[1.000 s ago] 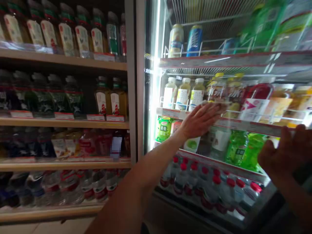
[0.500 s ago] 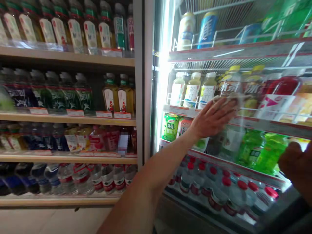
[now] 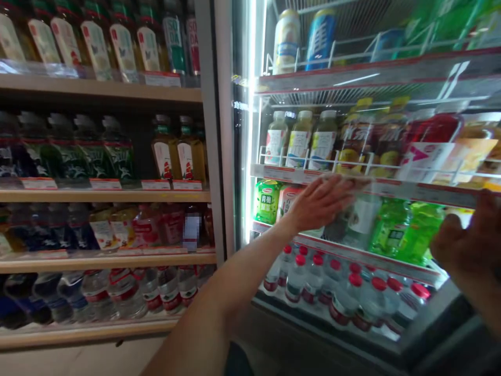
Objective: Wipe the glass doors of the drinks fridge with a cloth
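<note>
My left hand [image 3: 323, 201] reaches across to the glass door of the lit drinks fridge, palm toward the glass and fingers stretched out. A pale, thin cloth [image 3: 364, 183] shows at its fingertips, pressed to the glass and partly hidden by the hand. Behind the glass at that height are a shelf edge [image 3: 391, 187] and a bottle with a white label [image 3: 362, 214]. At the right edge my right hand [image 3: 469, 240] is raised in shadow close to the door, thumb and fingers apart. Nothing shows in it; part of it lies outside the picture.
Inside the fridge stand cans [image 3: 321, 39], tea bottles [image 3: 299, 141], green drink bottles [image 3: 391, 227] and red-capped water bottles [image 3: 354, 297]. Left of it, an open wooden shelf unit [image 3: 117, 196] holds rows of bottles. Tiled floor [image 3: 129, 357] shows below.
My left hand has slid down the glass with the cloth, from bottle height to the shelf edge. The view has shifted slightly, and more of my right hand shows.
</note>
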A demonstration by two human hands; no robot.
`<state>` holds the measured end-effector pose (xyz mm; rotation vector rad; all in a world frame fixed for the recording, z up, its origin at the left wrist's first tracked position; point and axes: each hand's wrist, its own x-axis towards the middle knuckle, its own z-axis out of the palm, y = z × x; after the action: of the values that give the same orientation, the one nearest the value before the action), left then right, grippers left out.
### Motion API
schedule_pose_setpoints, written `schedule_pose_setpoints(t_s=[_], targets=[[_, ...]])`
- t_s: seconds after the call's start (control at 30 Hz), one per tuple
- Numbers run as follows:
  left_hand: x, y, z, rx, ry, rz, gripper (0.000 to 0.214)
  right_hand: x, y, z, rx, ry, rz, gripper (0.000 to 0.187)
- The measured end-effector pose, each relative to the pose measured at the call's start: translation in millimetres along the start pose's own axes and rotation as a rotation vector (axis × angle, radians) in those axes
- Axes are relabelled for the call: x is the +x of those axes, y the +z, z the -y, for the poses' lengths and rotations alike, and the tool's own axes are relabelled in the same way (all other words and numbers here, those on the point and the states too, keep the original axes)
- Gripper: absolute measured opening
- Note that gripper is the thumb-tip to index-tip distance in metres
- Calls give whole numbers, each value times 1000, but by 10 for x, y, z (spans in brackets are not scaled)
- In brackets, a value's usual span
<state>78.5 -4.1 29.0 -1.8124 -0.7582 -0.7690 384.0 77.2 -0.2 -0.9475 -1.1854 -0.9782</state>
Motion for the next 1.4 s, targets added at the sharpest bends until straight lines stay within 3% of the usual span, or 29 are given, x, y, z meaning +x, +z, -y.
schedule_pose_setpoints(t_s=[0.07,0.13,0.2,0.27,0.37,0.43,0.47,0.53,0.63,0.7,0.8,0.87,0.97,1.07,1.17,1.23,1.33,1.4], targets=[[-57,-78,239,-2,-240,-134,42,28,-129,32,114,-112,128,63],[-62,-127,448,15,-491,-293,43,63,-212,111,145,-101,117,62],[-38,-115,470,29,-574,-395,43,97,-245,210,120,-41,101,60],[-17,-46,284,8,-448,-371,44,121,-249,287,91,22,121,58],[-26,75,-85,-27,-46,-171,46,133,-243,327,42,44,125,56],[-40,91,-140,-13,118,-89,44,127,-238,314,12,-9,87,55],[-42,67,-81,-2,123,-88,43,122,-234,303,2,-35,75,55],[-28,-27,166,20,-12,-161,42,106,-222,279,-8,-54,91,54],[31,-175,548,69,-398,-398,46,83,-197,250,-3,-44,115,53],[86,-195,595,61,-517,-467,49,84,-200,263,15,-62,100,53],[225,-87,320,-15,-322,-337,54,151,-280,436,84,-22,81,53],[370,9,67,-82,-197,-283,61,249,-370,695,230,-31,98,55],[562,47,-136,-215,-213,-336,69,439,-453,1205,573,-177,178,58],[517,-65,-12,-310,-152,-247,74,584,-385,1645,690,-183,244,58],[232,-198,325,-230,-62,-88,79,606,-221,1927,533,-176,294,54],[45,-234,541,-107,-219,-185,75,578,-114,2023,396,-214,315,53],[-76,-213,710,28,-446,-311,67,580,-29,1900,268,-332,291,52],[-64,-185,720,56,-455,-316,64,652,-45,1552,201,-376,258,50]])
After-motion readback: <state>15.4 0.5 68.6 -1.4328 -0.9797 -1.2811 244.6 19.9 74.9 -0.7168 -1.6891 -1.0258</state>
